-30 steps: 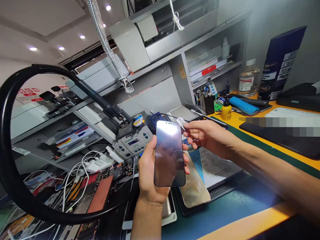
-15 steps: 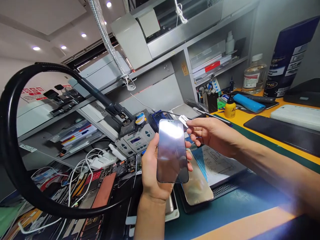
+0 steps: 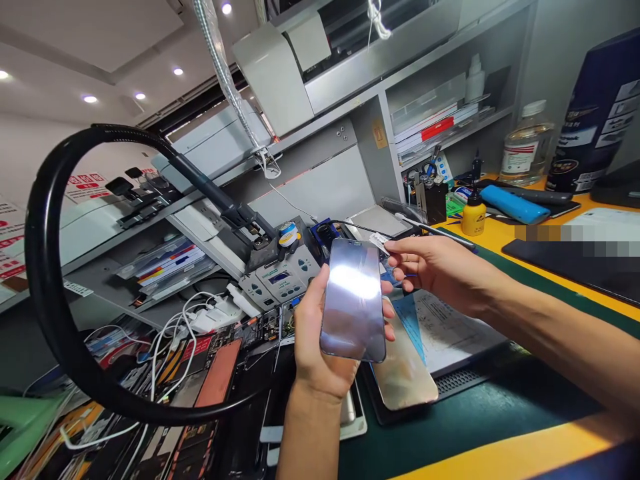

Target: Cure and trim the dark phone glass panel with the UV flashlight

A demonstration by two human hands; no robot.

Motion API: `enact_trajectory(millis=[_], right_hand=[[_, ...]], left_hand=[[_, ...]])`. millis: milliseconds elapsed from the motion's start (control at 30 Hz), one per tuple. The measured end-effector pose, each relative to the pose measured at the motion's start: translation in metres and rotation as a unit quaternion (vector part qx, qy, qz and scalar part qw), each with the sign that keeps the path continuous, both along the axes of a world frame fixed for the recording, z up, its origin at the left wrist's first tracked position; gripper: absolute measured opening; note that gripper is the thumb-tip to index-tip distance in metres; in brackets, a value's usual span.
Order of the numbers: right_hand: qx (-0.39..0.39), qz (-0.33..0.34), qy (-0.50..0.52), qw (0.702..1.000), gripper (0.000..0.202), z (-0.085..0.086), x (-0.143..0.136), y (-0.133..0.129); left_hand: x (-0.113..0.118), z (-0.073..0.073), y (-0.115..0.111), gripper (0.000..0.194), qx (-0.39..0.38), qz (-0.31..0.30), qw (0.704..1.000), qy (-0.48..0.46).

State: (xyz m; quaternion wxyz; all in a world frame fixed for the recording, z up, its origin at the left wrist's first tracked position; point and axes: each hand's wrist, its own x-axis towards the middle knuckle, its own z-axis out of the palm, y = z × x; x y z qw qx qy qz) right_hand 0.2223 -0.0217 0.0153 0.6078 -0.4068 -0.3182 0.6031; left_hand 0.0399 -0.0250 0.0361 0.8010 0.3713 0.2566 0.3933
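Note:
My left hand is wrapped round the edges of a dark, glossy phone screen, tilted up, with a bright light reflected across its face. A notch shows at its top edge. Just right of that top edge, my right hand pinches a small silvery razor blade between thumb and fingers. Whether the blade touches the screen's edge I cannot tell. Below and behind lies a gold-coloured phone-shaped plate on a dark base, beside a printed sheet.
A black ring-shaped lamp arches on the left. Phone parts, boards and white cables crowd the bench there. A grey soldering station stands behind the screen. A yellow bottle, blue tool and clear bottle are at right.
The view has swung a little left, so everything sits further right. The screen has tilted slightly and its reflection has slid down its face. Both hands keep their holds.

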Motion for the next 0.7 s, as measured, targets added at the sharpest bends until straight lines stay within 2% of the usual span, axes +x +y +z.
enact_trajectory(millis=[233, 367, 467, 567, 633, 700], right_hand=[[-0.028, 0.0, 0.04, 0.999, 0.012, -0.001, 0.001, 0.002], [-0.021, -0.025, 0.043, 0.999, 0.011, -0.004, 0.004, 0.005], [0.011, -0.056, 0.031, 0.998, 0.011, -0.003, 0.003, 0.003], [0.1, -0.083, -0.035, 0.991, 0.021, -0.001, -0.002, -0.007], [0.158, -0.064, -0.094, 0.981, 0.027, -0.001, -0.007, -0.015], [0.187, -0.007, -0.136, 0.973, 0.031, -0.002, -0.013, -0.023]], left_hand=[[-0.002, -0.001, 0.003, 0.055, 0.008, -0.011, 1.0, 0.006], [-0.003, 0.002, 0.002, 0.06, -0.01, -0.003, 1.0, 0.008], [-0.002, 0.004, 0.001, 0.056, 0.019, 0.054, 0.998, 0.015], [-0.001, 0.004, 0.0, 0.05, 0.045, 0.13, 0.99, -0.001], [-0.002, 0.003, -0.001, 0.049, 0.05, 0.171, 0.984, -0.014], [-0.004, 0.003, -0.001, 0.049, 0.068, 0.196, 0.978, -0.025]])
